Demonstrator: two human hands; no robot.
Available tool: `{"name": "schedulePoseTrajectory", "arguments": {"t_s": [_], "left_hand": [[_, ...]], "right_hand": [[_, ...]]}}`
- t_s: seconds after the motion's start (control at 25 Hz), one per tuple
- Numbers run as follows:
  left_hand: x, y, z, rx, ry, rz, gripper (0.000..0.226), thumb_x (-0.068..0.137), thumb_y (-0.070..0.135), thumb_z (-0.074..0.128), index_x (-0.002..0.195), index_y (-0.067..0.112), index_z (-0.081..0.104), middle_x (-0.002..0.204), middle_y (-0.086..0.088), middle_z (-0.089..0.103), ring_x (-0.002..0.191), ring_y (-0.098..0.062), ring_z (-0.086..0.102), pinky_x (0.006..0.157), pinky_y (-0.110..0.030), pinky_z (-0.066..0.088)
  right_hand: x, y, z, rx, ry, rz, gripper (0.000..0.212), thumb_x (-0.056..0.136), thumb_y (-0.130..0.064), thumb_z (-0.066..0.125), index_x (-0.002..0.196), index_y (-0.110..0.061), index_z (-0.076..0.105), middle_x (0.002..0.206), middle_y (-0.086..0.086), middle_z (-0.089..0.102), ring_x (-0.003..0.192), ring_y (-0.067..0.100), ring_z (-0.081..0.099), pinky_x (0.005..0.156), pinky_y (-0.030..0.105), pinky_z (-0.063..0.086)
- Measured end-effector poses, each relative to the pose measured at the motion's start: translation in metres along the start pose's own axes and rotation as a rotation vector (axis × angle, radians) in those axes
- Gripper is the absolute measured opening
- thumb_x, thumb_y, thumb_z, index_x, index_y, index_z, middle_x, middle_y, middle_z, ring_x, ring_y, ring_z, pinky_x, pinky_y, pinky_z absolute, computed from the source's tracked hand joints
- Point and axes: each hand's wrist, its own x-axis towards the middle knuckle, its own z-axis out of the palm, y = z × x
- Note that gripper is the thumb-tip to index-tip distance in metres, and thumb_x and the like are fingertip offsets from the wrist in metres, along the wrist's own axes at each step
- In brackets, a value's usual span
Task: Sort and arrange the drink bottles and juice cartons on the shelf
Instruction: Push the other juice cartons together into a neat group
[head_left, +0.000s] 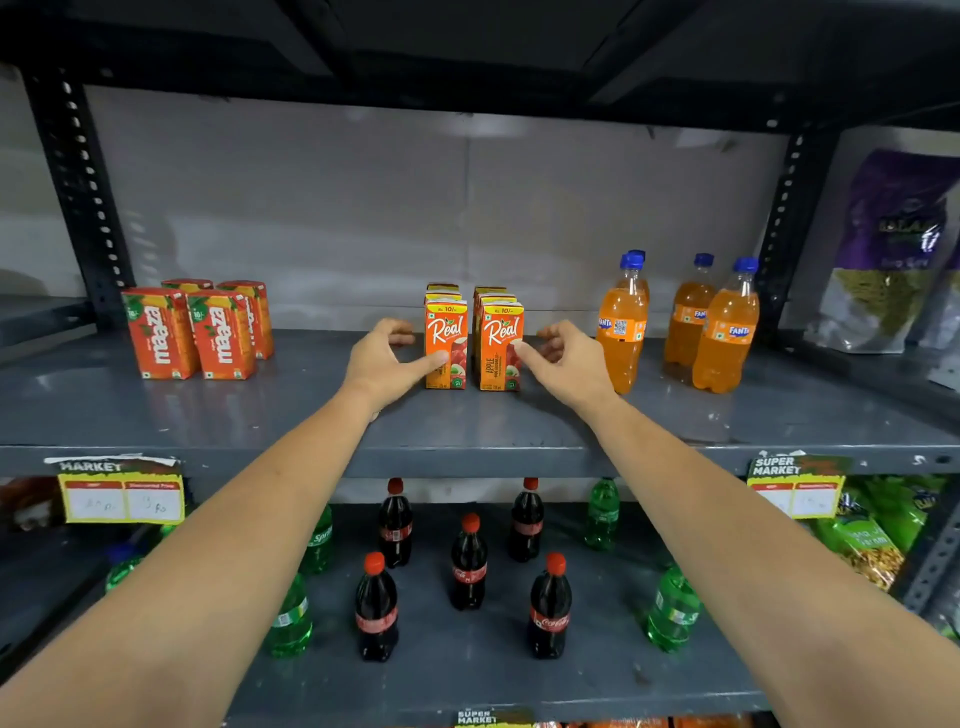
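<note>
Real cartons (474, 343): two rows | Maaza cartons (200, 327): 4 | Fanta bottles (675, 325): 4 | hands: left (382, 358), right (569, 361) unclenched, thumbs touching front cartons

Both forearms are bare, no sleeves; left hand (382, 358) and right hand (569, 358) ungloved.

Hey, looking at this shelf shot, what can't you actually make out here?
Head view only:
- How many Real cartons stand in each row: the front ones hide those behind.
- Handwritten prices on the left price tag: too blurred.
- The purple pouch: cut by the right edge, label blurred.
- Whether the left hand and right hand grip or just touch the cartons.
</note>
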Motion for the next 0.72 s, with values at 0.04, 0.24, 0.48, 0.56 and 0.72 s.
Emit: {"name": "schedulePoseTrajectory", "arguments": {"t_s": [0.04, 0.24, 0.48, 0.56, 0.72], "left_hand": [[-0.007, 0.003, -0.003, 0.116, 0.114, 0.053, 0.061, 0.075, 0.035, 0.077, 0.122, 0.009, 0.05, 0.122, -0.008, 0.059, 0.117, -0.022, 0.051, 0.091, -0.032, 0.041], [-0.031, 0.021, -0.005, 0.667, 0.34, 0.517, 0.051, 0.081, 0.039, 0.067, 0.118, 0.008, 0.052, 0.117, -0.014, 0.06, 0.114, -0.031, 0.051, 0.104, -0.046, 0.033], [-0.054, 0.064, 0.067, 0.454, 0.147, 0.664, 0.046, 0.078, 0.032, 0.068, 0.113, 0.008, 0.053, 0.117, -0.011, 0.057, 0.112, -0.027, 0.05, 0.095, -0.034, 0.039], [-0.055, 0.082, 0.101, 0.337, 0.094, 0.586, 0.049, 0.078, 0.031, 0.07, 0.118, 0.009, 0.049, 0.122, -0.008, 0.053, 0.113, -0.022, 0.048, 0.092, -0.03, 0.041], [-0.039, 0.103, 0.159, 0.066, 0.003, 0.298, 0.074, 0.075, 0.028, 0.072, 0.136, 0.011, 0.034, 0.139, -0.012, 0.044, 0.128, -0.022, 0.041, 0.1, -0.029, 0.034]], "right_hand": [[-0.006, 0.001, -0.005, -0.184, 0.04, -0.087, 0.04, 0.087, -0.041, 0.059, 0.111, -0.009, 0.059, 0.097, 0.004, 0.067, 0.089, 0.017, 0.063, 0.069, 0.025, 0.048], [-0.035, 0.017, -0.046, -0.652, 0.167, -0.388, 0.036, 0.09, -0.048, 0.048, 0.082, -0.015, 0.061, 0.08, 0.001, 0.061, 0.071, 0.014, 0.057, 0.056, 0.027, 0.044], [-0.029, 0.085, -0.12, -0.809, 0.378, -0.525, 0.039, 0.085, -0.047, 0.052, 0.106, -0.015, 0.059, 0.121, 0.011, 0.059, 0.107, 0.032, 0.056, 0.091, 0.043, 0.041], [-0.02, 0.104, -0.141, -0.711, 0.447, -0.457, 0.051, 0.082, -0.047, 0.057, 0.121, -0.014, 0.051, 0.137, 0.013, 0.049, 0.123, 0.031, 0.046, 0.102, 0.045, 0.035], [0.002, 0.147, -0.181, -0.226, 0.344, -0.313, 0.076, 0.078, -0.042, 0.066, 0.138, -0.008, 0.035, 0.143, 0.015, 0.04, 0.133, 0.03, 0.037, 0.11, 0.041, 0.032]]}}
